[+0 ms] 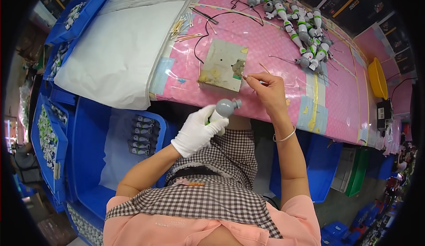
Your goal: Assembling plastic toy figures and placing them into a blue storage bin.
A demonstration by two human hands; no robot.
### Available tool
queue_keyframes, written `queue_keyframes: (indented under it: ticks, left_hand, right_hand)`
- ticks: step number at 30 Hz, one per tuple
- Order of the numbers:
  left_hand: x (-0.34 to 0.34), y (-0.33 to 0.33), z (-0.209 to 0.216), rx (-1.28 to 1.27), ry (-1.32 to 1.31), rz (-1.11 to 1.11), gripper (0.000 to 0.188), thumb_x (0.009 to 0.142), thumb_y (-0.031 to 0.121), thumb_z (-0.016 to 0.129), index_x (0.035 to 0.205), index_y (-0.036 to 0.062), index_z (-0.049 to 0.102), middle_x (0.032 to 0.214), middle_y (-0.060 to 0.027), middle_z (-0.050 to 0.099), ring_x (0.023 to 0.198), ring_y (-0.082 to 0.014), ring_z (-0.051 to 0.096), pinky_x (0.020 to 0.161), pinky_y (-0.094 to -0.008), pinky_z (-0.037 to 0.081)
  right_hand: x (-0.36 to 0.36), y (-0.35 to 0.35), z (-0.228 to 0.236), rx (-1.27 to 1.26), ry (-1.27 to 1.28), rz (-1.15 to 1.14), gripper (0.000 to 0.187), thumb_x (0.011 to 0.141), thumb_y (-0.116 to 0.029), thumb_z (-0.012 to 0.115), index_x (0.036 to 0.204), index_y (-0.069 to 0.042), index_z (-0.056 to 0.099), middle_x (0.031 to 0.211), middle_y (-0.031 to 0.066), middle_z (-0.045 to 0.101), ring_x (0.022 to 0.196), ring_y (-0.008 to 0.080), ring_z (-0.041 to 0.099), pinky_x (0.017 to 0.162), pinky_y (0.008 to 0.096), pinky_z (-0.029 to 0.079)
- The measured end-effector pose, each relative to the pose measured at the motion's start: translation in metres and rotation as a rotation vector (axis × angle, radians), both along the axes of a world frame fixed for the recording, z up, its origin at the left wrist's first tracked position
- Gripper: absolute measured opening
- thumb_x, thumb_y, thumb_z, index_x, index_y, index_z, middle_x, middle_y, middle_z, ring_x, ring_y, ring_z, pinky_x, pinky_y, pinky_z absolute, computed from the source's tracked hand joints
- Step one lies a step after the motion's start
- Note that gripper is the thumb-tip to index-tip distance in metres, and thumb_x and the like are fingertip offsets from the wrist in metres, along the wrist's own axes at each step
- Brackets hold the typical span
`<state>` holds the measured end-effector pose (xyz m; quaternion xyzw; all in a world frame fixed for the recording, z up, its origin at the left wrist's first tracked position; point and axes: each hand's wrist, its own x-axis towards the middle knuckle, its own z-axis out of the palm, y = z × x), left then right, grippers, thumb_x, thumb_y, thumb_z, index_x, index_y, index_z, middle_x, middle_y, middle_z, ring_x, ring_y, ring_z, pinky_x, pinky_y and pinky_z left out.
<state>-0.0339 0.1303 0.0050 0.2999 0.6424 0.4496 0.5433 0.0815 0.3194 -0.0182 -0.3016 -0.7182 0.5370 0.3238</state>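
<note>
My left hand [197, 131], in a white glove, is closed around a toy figure [225, 108] with a round grey head. The head points up and to the right, and the glove covers most of the body. My bare right hand [268, 91] is pinched at the right edge of a grey metal box [217, 62] on the table. Whatever lies between its fingertips is too small to make out. The box top has small holes and a stained, worn patch near that hand. A thin wooden stick [264, 67] shows just behind the fingers.
Several white, green and grey toy figures [305, 31] are heaped on the pink-covered table [186, 91]. Cotton swabs [179, 29] and a black cable [201, 38] lie left of them. White sheets [119, 47] cover the table's left. A blue bin [95, 157] below holds figures in rows.
</note>
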Motion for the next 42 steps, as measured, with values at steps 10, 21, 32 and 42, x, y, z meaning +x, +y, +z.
queue_keyframes:
  ticks: [10,21,32,42]
  left_hand:
    - [-0.036,0.034,0.013,0.192,-0.314,0.067,0.045,0.089,0.039,0.057,0.111,0.0002,0.051,0.091,-0.0085,0.06,0.081,-0.0173,0.064,0.062,-0.0269,0.052]
    - [-0.037,0.041,0.018,0.179,-0.384,0.096,0.03,0.087,0.02,0.062,0.105,-0.0044,0.056,0.086,-0.009,0.063,0.076,-0.0156,0.063,0.067,-0.0266,0.05]
    - [-0.039,0.041,0.014,0.166,-0.44,0.128,0.03,0.087,0.018,0.063,0.106,-0.0041,0.057,0.091,-0.009,0.063,0.078,-0.0159,0.064,0.069,-0.0258,0.051]
    - [-0.034,0.045,0.013,0.177,-0.45,0.118,0.031,0.087,0.02,0.063,0.107,-0.0029,0.057,0.088,-0.0071,0.062,0.076,-0.0144,0.063,0.064,-0.0238,0.049]
  right_hand:
    - [-0.006,0.021,0.02,0.464,-0.243,0.13,0.012,0.076,-0.009,0.064,0.079,0.002,0.069,0.065,0.0028,0.063,0.053,0.0057,0.049,0.048,0.0219,0.037]
    - [-0.012,0.039,0.033,0.035,-0.355,0.349,0.015,0.079,-0.013,0.063,0.078,0.0,0.07,0.059,-0.0031,0.053,0.051,0.003,0.043,0.045,0.0204,0.032]
    - [-0.013,0.021,0.031,-0.351,-0.328,0.185,0.019,0.08,-0.017,0.061,0.076,-0.001,0.07,0.056,-0.0013,0.052,0.048,0.0044,0.042,0.043,0.0207,0.031]
    - [-0.019,0.05,0.039,-0.316,-0.46,0.406,0.018,0.075,-0.017,0.059,0.069,-0.002,0.066,0.059,-0.0011,0.057,0.047,0.0043,0.041,0.045,0.0194,0.03]
